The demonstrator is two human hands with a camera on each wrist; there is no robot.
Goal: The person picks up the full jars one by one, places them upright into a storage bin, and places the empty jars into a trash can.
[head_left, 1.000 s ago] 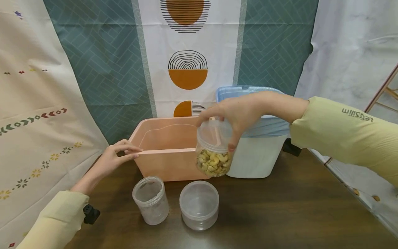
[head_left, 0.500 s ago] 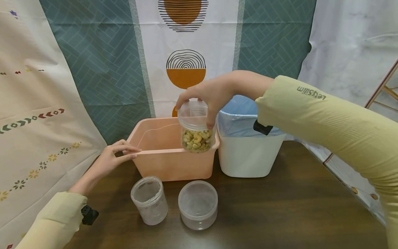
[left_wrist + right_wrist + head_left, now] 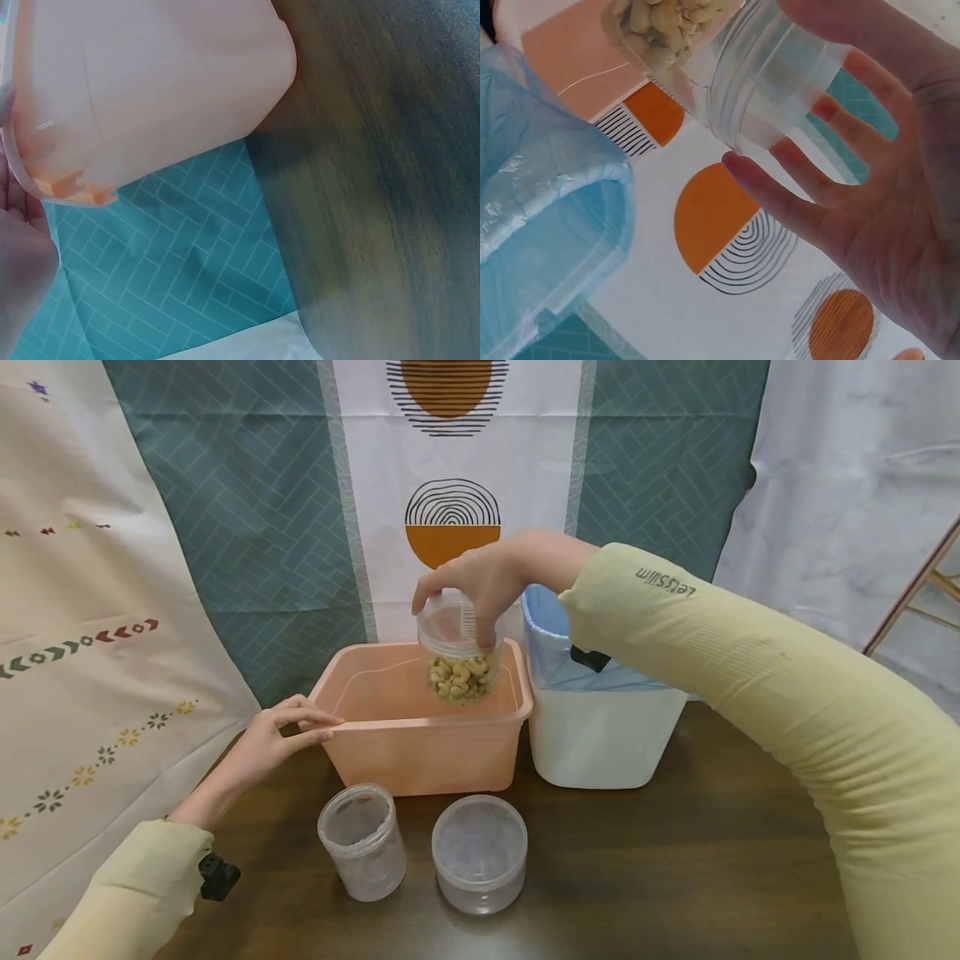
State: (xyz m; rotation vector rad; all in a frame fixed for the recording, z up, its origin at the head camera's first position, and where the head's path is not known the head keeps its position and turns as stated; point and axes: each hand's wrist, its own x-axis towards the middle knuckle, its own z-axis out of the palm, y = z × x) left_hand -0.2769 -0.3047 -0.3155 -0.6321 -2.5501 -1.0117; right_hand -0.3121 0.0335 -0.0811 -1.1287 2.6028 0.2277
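My right hand [image 3: 480,578] grips a clear plastic jar [image 3: 448,631] by its lid from above, thumb on one side and fingers on the other. Cashews [image 3: 461,680] fill the lower part of the jar, which hangs over the opening of a peach plastic tub [image 3: 420,758]. At the tub's left front corner, my left hand [image 3: 279,735] pinches the rim, with fingers on both sides of it in the left wrist view. In the right wrist view the jar's lid [image 3: 780,82] lies between thumb and fingertips.
Two clear plastic containers stand in front of the tub: a taller jar [image 3: 367,852] and a low round one [image 3: 480,860]. Right of the tub is a white bin [image 3: 603,739] with a blue liner [image 3: 551,643]. Patterned cloth hangs behind, and the table [image 3: 637,877] is dark wood.
My right hand has carried the cashew jar leftward and up, from in front of the tub's right side to above its opening. The left hand stays on the rim.
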